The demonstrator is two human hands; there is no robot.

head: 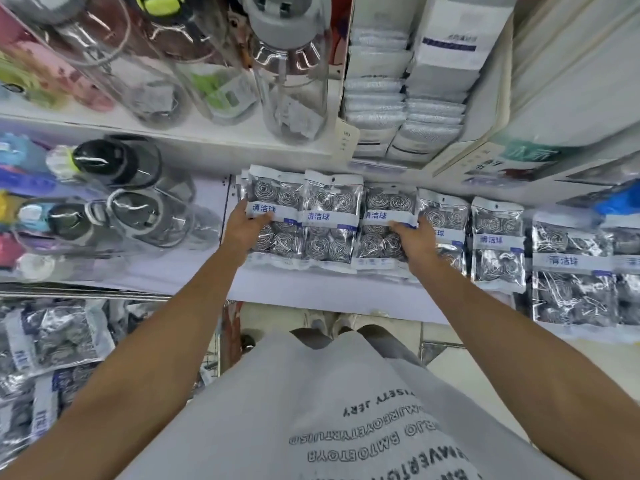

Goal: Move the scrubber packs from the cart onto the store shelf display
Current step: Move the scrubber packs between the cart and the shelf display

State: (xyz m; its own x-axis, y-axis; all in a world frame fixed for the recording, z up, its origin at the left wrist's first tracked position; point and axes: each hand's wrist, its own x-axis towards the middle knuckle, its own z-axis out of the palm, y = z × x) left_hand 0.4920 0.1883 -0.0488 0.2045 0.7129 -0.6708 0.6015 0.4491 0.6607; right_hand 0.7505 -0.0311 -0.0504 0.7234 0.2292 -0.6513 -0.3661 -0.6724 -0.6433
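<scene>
Several clear packs of silver steel-wool scrubbers with white-and-blue labels stand in a row on the white shelf (311, 289). My left hand (244, 228) holds the left side of the leftmost pack (273, 216), thumb on its label. My right hand (414, 242) holds the right edge of the third pack (384, 225), fingers over its front. A second pack (330, 216) stands between them. More scrubber packs (52, 337) lie piled in the cart at lower left.
Further scrubber packs (498, 244) continue along the shelf to the right. Clear water bottles (291, 81) and dark-lidded bottles (117, 161) fill the shelves to the left and above. Stacked cloth packs (377, 98) sit on the upper right shelf. My shoes (332, 322) show below.
</scene>
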